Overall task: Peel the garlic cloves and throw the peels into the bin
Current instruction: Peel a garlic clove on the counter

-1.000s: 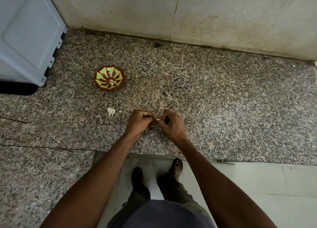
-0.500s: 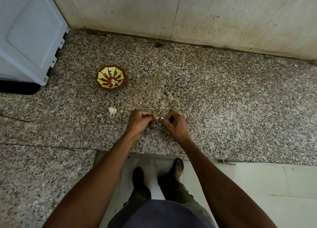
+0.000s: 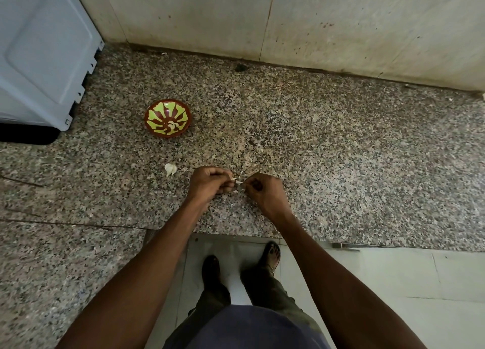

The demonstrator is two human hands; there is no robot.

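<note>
Over the speckled granite counter (image 3: 341, 165), my left hand (image 3: 210, 183) pinches a small garlic clove (image 3: 234, 178) at its fingertips. My right hand (image 3: 263, 194) faces it and pinches a thin white strip of peel (image 3: 241, 182) that runs from the clove. Only the clove's pale tip shows; the rest is hidden by my fingers. Loose unpeeled garlic (image 3: 170, 169) lies on the counter to the left of my hands. A red bowl with a green pattern (image 3: 168, 118) stands farther back left, with pale garlic pieces (image 3: 172, 125) in it.
A grey-white appliance (image 3: 42, 52) stands at the back left corner. A stained tiled wall (image 3: 288, 21) closes off the counter's far side. Below the counter edge are my feet (image 3: 270, 254) on a pale tiled floor (image 3: 393, 283). No bin is in view.
My hands have drawn slightly apart, and a strip of peel now stretches between them. The bowl and loose garlic have not moved.
</note>
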